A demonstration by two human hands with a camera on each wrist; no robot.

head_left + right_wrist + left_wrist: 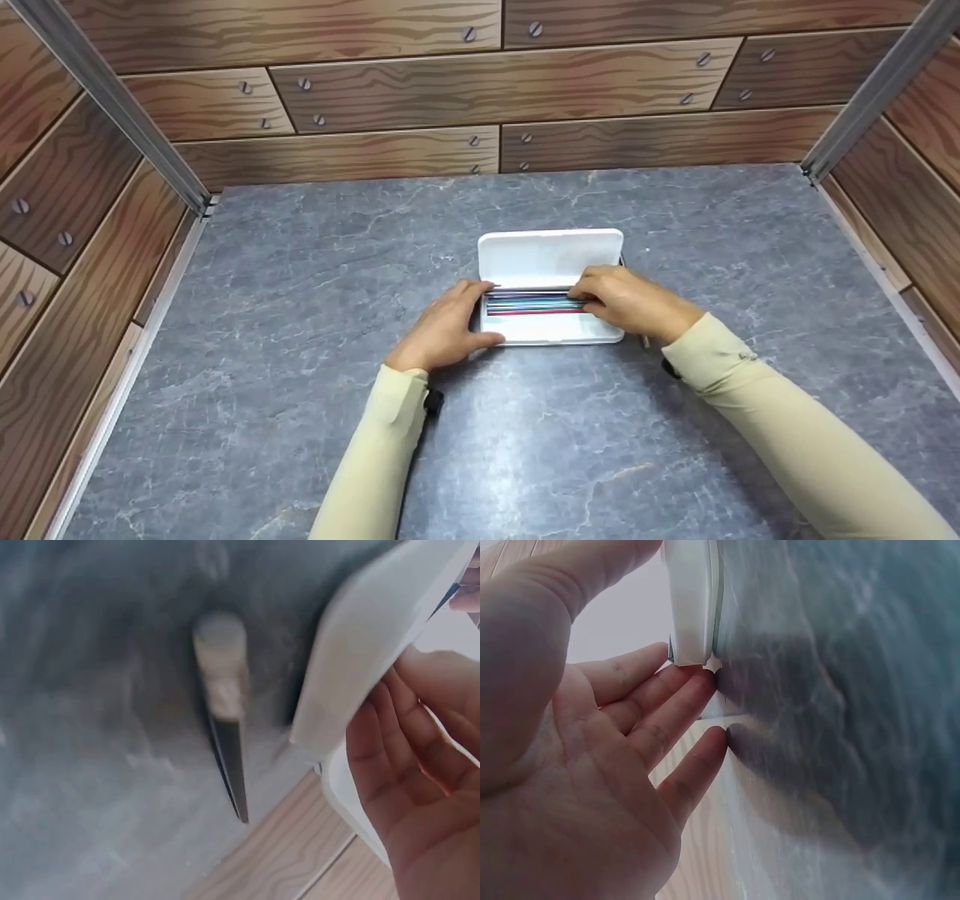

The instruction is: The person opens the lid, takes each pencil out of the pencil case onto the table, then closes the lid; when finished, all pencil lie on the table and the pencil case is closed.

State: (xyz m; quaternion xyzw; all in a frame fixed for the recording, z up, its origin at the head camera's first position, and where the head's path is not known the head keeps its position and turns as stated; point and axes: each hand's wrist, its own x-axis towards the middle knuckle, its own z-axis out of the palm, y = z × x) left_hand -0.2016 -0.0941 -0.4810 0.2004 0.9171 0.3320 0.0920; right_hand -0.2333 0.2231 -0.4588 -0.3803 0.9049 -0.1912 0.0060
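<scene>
A white pencil case (551, 330) lies on the tabletop with its lid (551, 259) raised at the back. Inside, several thin coloured sticks (529, 304), like pencils, lie side by side along its length. My left hand (442, 330) grips the case's left end, thumb at the near corner and fingers toward the far one. In the left wrist view, its fingertips touch the end wall of the case (690, 607). My right hand (630, 300) reaches over the right end, bent fingers at the sticks' right ends. Its fingertips are hidden, so whether they pinch a stick is unclear.
Just right of the case, in the right wrist view, lies a slim dark stick with a pale thick end (229, 742), blurred. The grey marbled tabletop (300, 420) is enclosed by wood-patterned walls (390, 90) at the back and both sides.
</scene>
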